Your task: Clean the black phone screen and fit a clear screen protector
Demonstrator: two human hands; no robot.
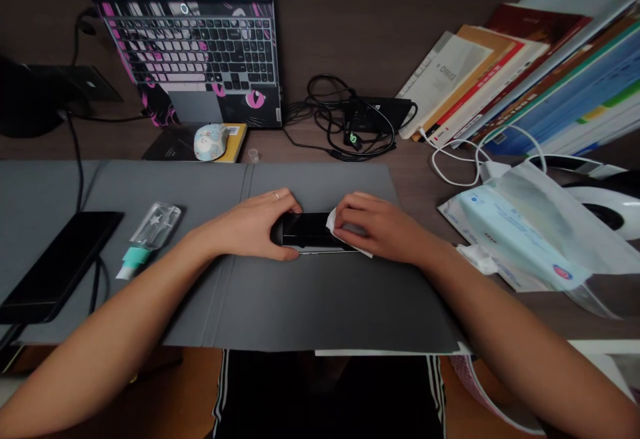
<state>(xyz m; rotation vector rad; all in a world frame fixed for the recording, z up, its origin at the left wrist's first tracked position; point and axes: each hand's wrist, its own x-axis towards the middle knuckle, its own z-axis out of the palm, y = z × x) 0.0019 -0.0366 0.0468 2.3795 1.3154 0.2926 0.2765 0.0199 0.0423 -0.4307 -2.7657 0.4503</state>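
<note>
A black smartphone [313, 231] lies flat, screen up and sideways, on the grey desk mat [320, 306]. My left hand [260, 226] grips its left end, thumb along the near edge and fingers at the far edge. Bunched in the fingers of my right hand [383, 229] is a white tissue [331, 220], pressed on the phone's right part. That end of the phone is hidden under the hand and tissue. To the left, a clear spray bottle [156, 226] with a teal collar rests on its side.
A laptop [200, 59] stands open at the back, with a mouse [210, 142] before it. Coiled cables and a black power adapter [377, 114] lie behind the mat. Leaning books [520, 72] and a tissue pack [530, 226] occupy the right; a black tablet-like device [60, 266] lies left.
</note>
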